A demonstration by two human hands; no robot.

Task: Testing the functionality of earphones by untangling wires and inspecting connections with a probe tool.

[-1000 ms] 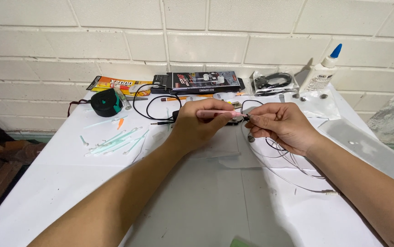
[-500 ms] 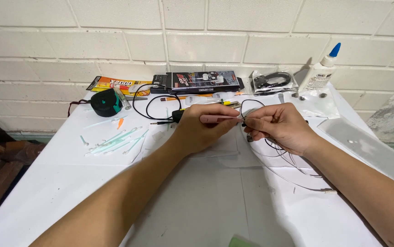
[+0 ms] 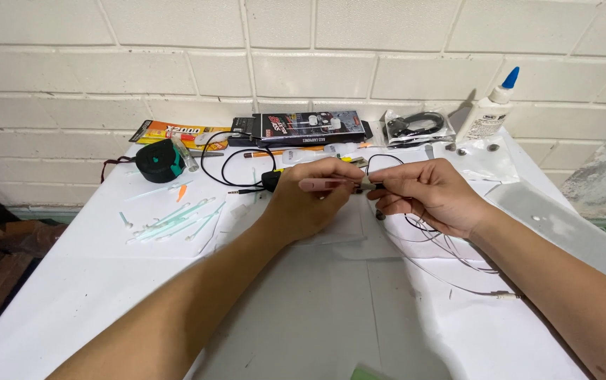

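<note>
Both hands are up over the white table point(image 3: 106, 295), meeting just in front of the black box point(image 3: 310, 128) by the brick wall. The left hand point(image 3: 310, 200) has its fingers point(image 3: 335, 169) pinched narrow around a thin pinkish stick point(image 3: 331, 184), held roughly level and pointing toward the right hand point(image 3: 430, 197). The right fingers point(image 3: 394, 176) are closed on the stick's dark tip, where a thin black cable point(image 3: 387, 158) loops up (can't tell exactly what's joined there). More thin wires point(image 3: 451, 250) trail from under the right hand. Left of the box sit a black-and-teal tape roll point(image 3: 159, 160) and some pale swabs point(image 3: 176, 214); right of it, a glue bottle point(image 3: 489, 112).
</note>
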